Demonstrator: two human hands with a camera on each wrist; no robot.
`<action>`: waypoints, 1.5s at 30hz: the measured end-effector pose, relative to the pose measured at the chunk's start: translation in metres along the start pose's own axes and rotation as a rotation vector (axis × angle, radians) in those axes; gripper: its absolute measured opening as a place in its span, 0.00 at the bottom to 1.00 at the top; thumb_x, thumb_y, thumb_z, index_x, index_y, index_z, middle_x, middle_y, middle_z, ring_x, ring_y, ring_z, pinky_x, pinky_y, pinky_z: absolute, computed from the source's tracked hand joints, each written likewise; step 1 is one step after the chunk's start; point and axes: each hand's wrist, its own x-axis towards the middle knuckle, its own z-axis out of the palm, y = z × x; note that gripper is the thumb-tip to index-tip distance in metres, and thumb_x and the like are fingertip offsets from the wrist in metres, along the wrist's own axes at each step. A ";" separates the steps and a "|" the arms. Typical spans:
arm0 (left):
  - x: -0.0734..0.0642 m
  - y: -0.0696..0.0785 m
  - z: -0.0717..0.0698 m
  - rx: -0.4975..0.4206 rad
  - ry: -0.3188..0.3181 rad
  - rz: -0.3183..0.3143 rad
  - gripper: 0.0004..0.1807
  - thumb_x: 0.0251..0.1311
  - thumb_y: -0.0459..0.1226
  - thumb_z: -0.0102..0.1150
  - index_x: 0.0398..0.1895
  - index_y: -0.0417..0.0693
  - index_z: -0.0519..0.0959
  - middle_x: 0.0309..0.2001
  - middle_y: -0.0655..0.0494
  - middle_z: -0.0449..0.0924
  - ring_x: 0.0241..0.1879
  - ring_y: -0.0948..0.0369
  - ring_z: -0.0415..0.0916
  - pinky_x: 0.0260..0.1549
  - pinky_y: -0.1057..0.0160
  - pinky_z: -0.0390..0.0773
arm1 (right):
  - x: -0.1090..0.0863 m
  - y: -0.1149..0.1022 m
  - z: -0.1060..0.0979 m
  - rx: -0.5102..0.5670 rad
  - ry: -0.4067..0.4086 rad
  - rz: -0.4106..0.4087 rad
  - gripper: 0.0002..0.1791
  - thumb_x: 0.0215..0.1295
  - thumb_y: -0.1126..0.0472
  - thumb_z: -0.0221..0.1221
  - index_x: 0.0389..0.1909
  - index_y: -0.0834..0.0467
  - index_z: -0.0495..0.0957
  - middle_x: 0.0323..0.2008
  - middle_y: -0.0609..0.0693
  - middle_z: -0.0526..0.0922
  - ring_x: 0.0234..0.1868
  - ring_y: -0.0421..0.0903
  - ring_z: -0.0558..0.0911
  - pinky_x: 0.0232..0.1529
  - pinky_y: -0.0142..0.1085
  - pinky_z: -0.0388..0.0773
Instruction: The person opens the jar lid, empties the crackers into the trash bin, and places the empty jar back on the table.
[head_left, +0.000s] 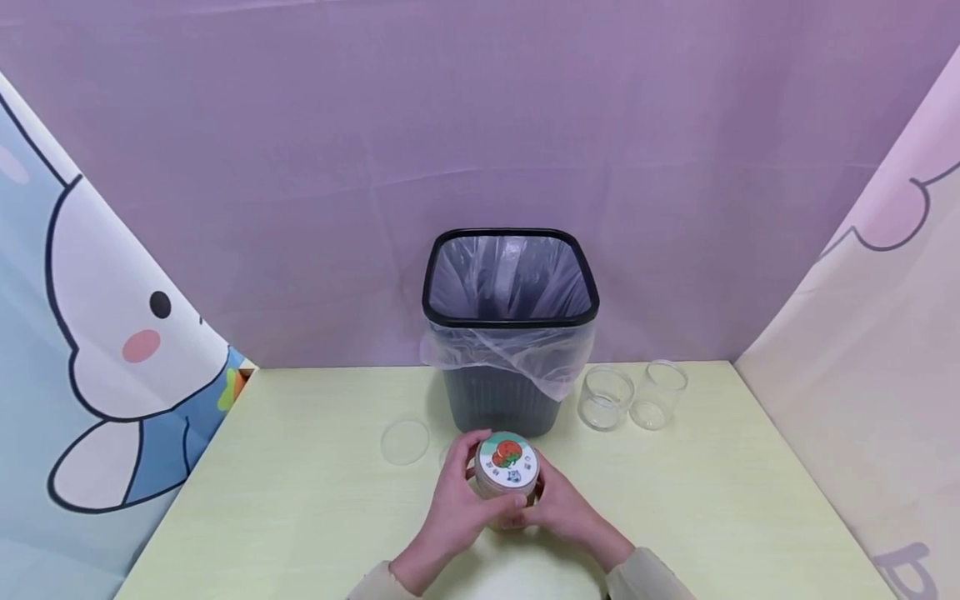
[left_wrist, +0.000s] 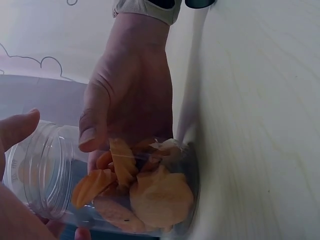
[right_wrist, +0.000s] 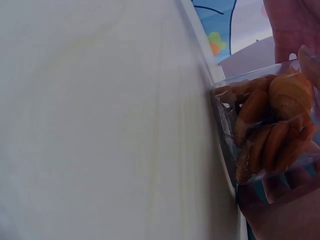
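A clear plastic jar [left_wrist: 160,195] of cookies stands on the table between my two hands in the head view. Its round lid [head_left: 507,460] carries a red fruit picture on white and green. My left hand [head_left: 455,504] grips the jar's upper part by the lid, thumb across the front. Lower on the jar's body, my right hand [head_left: 562,508] holds it from the other side. Brown shell-like cookies [right_wrist: 290,100] fill the lower part of the jar in the right wrist view. Both hands partly cover the jar's sides.
Behind the jar stands a grey bin [head_left: 498,392] with a black rim and clear liner. Two clear open containers [head_left: 604,400] are right of the bin. A clear round disc [head_left: 405,442] lies on the table [head_left: 300,500] to the left. A purple cloth [head_left: 337,167] hangs behind.
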 end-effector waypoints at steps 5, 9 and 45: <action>0.000 0.003 0.000 -0.020 0.001 0.004 0.50 0.37 0.42 0.84 0.67 0.49 0.67 0.58 0.62 0.74 0.60 0.57 0.69 0.58 0.49 0.65 | -0.001 0.000 -0.001 -0.007 0.002 0.001 0.52 0.44 0.61 0.78 0.72 0.52 0.62 0.61 0.49 0.75 0.60 0.50 0.72 0.60 0.38 0.67; 0.001 0.004 -0.001 -0.044 -0.004 0.011 0.49 0.39 0.42 0.83 0.67 0.52 0.67 0.59 0.61 0.74 0.59 0.56 0.69 0.59 0.47 0.65 | -0.001 0.002 0.000 -0.026 0.004 -0.001 0.52 0.44 0.60 0.78 0.72 0.52 0.63 0.61 0.48 0.75 0.59 0.50 0.73 0.60 0.40 0.67; 0.006 -0.022 -0.096 0.114 0.227 -0.087 0.53 0.43 0.30 0.79 0.74 0.46 0.61 0.69 0.48 0.66 0.65 0.52 0.65 0.61 0.49 0.64 | 0.002 0.002 0.000 -0.039 -0.019 -0.050 0.51 0.40 0.63 0.80 0.68 0.57 0.65 0.65 0.52 0.73 0.68 0.51 0.68 0.67 0.28 0.58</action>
